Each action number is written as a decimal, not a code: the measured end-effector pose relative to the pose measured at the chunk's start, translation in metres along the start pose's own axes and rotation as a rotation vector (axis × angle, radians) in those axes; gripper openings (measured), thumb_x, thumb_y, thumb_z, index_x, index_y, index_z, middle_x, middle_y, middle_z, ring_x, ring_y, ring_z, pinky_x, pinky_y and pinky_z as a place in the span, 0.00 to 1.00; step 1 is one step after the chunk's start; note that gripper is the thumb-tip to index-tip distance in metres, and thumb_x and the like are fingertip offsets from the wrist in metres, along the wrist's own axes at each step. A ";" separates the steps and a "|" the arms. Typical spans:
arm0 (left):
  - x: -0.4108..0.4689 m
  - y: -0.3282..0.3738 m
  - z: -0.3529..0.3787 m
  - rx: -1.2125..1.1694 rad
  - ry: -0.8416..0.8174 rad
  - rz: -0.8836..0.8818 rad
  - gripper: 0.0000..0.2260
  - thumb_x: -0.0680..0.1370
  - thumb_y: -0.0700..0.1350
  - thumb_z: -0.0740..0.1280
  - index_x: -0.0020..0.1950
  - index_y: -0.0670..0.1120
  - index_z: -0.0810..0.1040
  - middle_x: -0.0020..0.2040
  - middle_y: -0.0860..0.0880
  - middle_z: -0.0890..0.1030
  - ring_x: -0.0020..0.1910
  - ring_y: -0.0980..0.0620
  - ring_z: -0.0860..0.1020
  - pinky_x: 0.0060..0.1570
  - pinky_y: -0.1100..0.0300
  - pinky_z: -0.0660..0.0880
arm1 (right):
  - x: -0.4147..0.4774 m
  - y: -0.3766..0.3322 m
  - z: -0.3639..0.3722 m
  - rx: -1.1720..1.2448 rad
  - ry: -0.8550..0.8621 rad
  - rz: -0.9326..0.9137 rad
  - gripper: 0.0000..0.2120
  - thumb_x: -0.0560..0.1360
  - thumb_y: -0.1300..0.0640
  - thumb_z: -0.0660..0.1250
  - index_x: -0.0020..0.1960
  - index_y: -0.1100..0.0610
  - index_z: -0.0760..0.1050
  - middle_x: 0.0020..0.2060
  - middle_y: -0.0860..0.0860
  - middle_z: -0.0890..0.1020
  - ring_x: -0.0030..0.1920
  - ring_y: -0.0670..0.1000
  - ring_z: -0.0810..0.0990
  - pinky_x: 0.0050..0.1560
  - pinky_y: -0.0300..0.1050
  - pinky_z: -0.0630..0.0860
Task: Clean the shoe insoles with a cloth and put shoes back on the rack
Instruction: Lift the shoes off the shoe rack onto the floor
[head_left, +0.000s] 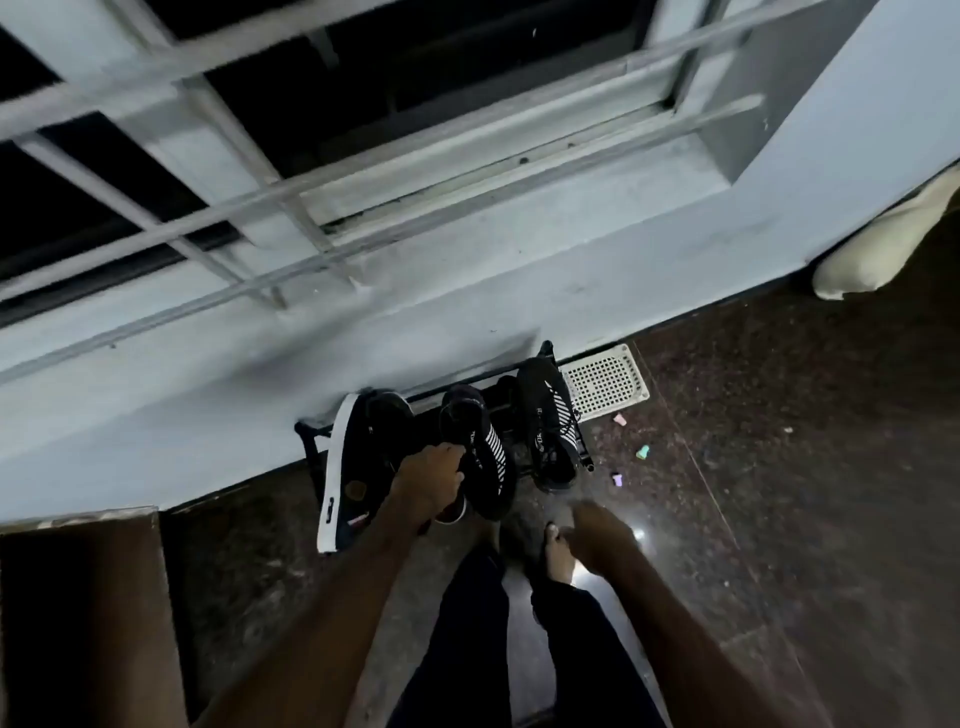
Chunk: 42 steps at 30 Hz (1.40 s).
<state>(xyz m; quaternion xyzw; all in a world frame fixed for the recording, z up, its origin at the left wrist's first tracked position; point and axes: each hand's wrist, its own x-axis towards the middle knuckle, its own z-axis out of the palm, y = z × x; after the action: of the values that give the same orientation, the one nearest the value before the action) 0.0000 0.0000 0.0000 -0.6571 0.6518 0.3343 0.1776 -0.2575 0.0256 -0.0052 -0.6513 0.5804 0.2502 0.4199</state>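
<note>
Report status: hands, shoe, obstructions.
Left hand grips middle striped shoe at the rack. Right hand low, blurred, seems empty. No cloth in view. Small coloured scraps on floor beside rack, clear of it.

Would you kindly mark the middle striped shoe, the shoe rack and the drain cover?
middle striped shoe (496, 453): head view, on its white-striped side.
shoe rack (305, 434): head view, front left frame corner.
drain cover (605, 382): head view, perforated centre.
</note>
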 end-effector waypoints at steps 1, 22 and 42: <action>0.018 -0.003 0.003 0.016 -0.018 0.026 0.21 0.82 0.48 0.61 0.75 0.47 0.65 0.71 0.46 0.71 0.69 0.44 0.70 0.65 0.48 0.69 | 0.015 0.005 0.003 -0.007 0.033 0.002 0.21 0.81 0.50 0.60 0.71 0.57 0.66 0.69 0.56 0.72 0.67 0.57 0.72 0.64 0.51 0.72; 0.187 -0.077 0.010 1.145 -0.049 0.575 0.08 0.64 0.41 0.75 0.35 0.53 0.80 0.35 0.54 0.80 0.37 0.50 0.79 0.38 0.56 0.72 | 0.170 0.031 0.036 -0.307 -0.026 0.084 0.17 0.78 0.64 0.57 0.65 0.54 0.74 0.60 0.53 0.79 0.62 0.55 0.77 0.57 0.48 0.75; 0.029 0.015 -0.127 1.041 0.159 0.549 0.12 0.78 0.40 0.59 0.44 0.48 0.82 0.37 0.50 0.82 0.41 0.47 0.81 0.73 0.38 0.57 | 0.040 -0.001 -0.109 -0.239 0.063 -0.062 0.15 0.78 0.61 0.60 0.62 0.62 0.77 0.60 0.61 0.79 0.60 0.61 0.79 0.59 0.52 0.76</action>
<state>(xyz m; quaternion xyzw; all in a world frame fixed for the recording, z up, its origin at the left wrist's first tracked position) 0.0099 -0.1071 0.0741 -0.3138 0.8876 -0.0456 0.3341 -0.2656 -0.0874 0.0196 -0.7218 0.5391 0.2839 0.3282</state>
